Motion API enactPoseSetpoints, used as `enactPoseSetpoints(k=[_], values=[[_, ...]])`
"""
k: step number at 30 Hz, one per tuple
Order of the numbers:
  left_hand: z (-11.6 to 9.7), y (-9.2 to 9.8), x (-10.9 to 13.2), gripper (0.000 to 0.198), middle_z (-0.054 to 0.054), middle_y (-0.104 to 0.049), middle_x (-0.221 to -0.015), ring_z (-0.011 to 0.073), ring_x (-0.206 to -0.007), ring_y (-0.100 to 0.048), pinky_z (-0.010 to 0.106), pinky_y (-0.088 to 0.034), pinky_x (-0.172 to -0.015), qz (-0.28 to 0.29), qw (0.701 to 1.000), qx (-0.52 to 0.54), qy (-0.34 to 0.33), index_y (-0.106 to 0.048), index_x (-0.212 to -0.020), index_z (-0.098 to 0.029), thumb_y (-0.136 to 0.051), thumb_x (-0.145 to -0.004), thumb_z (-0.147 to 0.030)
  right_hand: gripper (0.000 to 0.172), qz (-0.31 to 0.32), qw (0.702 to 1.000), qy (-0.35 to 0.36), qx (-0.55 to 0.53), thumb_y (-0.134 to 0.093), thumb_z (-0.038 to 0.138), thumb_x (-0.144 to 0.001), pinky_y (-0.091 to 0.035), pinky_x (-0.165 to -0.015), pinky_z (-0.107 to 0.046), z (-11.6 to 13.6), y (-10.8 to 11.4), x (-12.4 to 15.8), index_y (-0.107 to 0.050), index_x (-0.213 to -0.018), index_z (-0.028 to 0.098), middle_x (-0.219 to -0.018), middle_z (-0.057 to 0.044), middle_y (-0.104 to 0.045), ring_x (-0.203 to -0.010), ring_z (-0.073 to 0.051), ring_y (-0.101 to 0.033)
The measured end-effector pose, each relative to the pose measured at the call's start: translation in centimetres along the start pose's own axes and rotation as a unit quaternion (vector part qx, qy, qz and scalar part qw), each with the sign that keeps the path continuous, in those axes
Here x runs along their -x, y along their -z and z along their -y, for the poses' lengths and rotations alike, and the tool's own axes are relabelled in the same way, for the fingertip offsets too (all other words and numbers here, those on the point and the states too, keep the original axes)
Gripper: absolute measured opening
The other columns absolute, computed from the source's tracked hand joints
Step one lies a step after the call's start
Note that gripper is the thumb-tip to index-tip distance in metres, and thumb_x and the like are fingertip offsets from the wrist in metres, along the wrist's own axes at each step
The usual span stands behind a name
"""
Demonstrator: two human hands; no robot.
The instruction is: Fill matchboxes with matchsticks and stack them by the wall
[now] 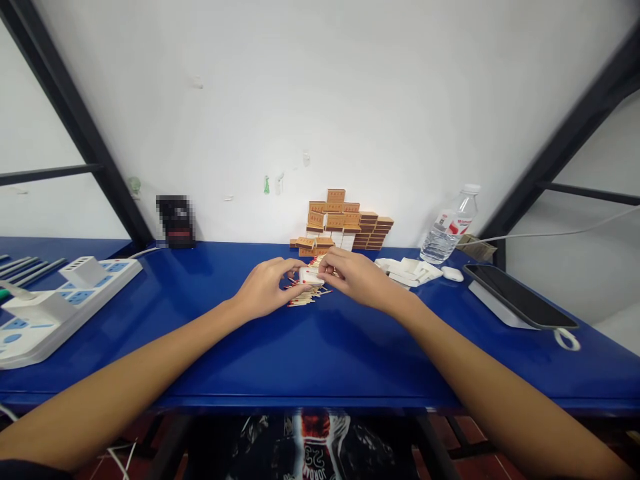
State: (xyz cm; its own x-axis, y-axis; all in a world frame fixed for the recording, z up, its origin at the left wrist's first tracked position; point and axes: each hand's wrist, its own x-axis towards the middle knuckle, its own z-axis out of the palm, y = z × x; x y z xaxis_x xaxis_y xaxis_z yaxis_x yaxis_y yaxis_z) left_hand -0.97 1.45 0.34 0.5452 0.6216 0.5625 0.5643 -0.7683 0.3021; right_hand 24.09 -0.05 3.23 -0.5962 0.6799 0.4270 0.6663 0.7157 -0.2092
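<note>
My left hand (267, 285) is closed around the left side of a small white matchbox tray (311, 277), with thumb and fingers at its edges. From the other side my right hand (354, 277) reaches over the tray, its thumb and fingertips pinched together on what looks like a match. One or more red match heads show inside the tray. Loose matches (303, 299) with red heads lie heaped on the blue table (310, 360), below and behind the tray. Behind my hands, several brown matchboxes (336, 220) are stacked against the wall.
White cardboard trays (411, 271) lie right of my right hand, near a water bottle (449, 227) and a white earbud case (453, 274). A phone (520, 295) rests farther right. At left are a power strip (103, 283), grey rods (33, 268) and a black box (177, 222).
</note>
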Motion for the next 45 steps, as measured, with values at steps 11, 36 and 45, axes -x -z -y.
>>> enactPoseSetpoints(k=[11,36,45], values=[[0.3,0.3,-0.1,0.038,0.005,-0.076,-0.097,0.0197,-0.083,-0.069,0.034,-0.055,-0.077,-0.022,0.999,-0.024,0.006,-0.071,-0.121,-0.022,-0.073,-0.094,-0.048,0.013,-0.026,0.999,-0.01,-0.018,-0.058,0.026,-0.103,-0.038,-0.07,-0.029,-0.5,-0.1,-0.1,-0.063,-0.094,0.019,-0.092,-0.005,-0.063,-0.078,-0.017,-0.055],[0.8,0.9,-0.4,0.039,0.007,-0.079,-0.101,0.0225,-0.088,-0.073,0.033,-0.055,-0.075,-0.056,0.995,-0.052,0.056,-0.07,-0.12,-0.022,-0.072,-0.093,-0.05,0.017,0.134,0.976,-0.087,-0.148,-0.053,0.03,-0.105,-0.041,-0.07,-0.03,-2.5,-0.2,0.2,-0.059,-0.094,0.018,-0.09,-0.004,-0.064,-0.077,-0.017,-0.054],[0.9,0.7,-0.2,0.039,0.006,-0.077,-0.096,0.0206,-0.082,-0.069,0.034,-0.055,-0.074,-0.032,0.998,-0.047,0.033,-0.072,-0.119,-0.022,-0.07,-0.095,-0.053,0.028,0.101,0.929,-0.073,-0.349,-0.055,0.04,-0.105,-0.037,-0.057,-0.026,-1.9,-0.6,-0.1,-0.063,-0.125,0.023,-0.079,0.002,-0.054,-0.063,-0.013,-0.044]])
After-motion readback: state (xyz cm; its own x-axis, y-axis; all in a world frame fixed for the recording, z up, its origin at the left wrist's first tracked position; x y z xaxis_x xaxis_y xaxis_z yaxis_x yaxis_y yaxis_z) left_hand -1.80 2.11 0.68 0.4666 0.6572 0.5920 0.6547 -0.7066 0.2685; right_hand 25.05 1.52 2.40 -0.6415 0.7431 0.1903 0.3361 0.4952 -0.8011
